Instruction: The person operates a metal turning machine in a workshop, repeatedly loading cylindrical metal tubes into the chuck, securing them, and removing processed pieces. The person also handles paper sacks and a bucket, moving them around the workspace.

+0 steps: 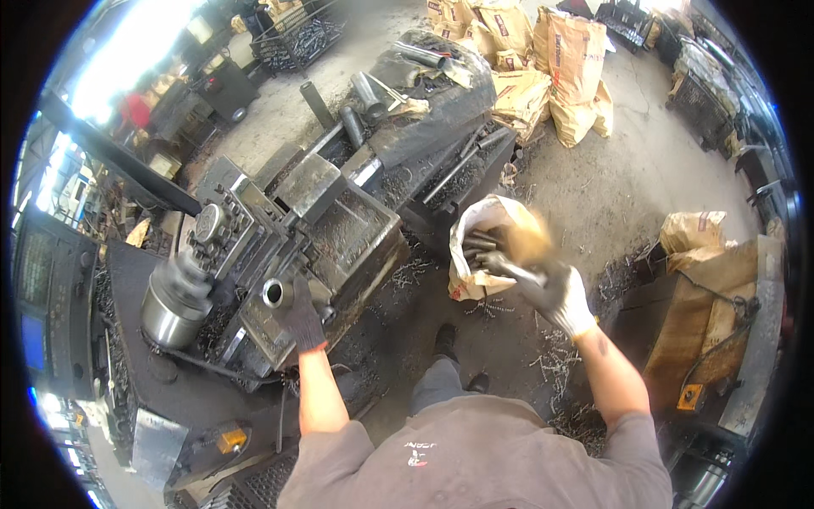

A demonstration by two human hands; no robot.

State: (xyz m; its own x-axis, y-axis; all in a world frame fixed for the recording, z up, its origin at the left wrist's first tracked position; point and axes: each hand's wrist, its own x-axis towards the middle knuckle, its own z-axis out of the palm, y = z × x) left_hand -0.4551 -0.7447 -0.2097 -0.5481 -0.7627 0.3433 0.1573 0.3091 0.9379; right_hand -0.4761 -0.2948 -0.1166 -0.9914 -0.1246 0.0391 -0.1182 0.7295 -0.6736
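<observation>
1. Two gloved hands at work, well apart: L hand (301,318) over the machine tool (309,188), R hand (557,294) by a paper sack (473,287).
2. L hand, dark glove w/ red cuff: fingers curled round a short metal tube (285,294). Tube's hollow end faces up toward the cam; can't tell if it touches the machine below.
3. R hand (motion-blurred, so detail's poor): greyish glove w/ pale cuff. Fingers look bent round a shiny metal piece (527,275); exact pinch can't be told. Piece is at the near right of the sack's mouth.
4. Sack stands on the floor just right of the machine, top gaping, w/ dark metal pieces (482,242) inside.
5. Machine: shiny steel cylinder (174,318) left of L hand; loose metal pipes (369,95) lie at the far end.
6. Metal shavings (555,373) strewn on the floor, R side. More brown sacks (572,68) bunched at the far side.
7. Control panel (38,288) at far L; small orange box (691,396) at lower R, on a cabinet.
</observation>
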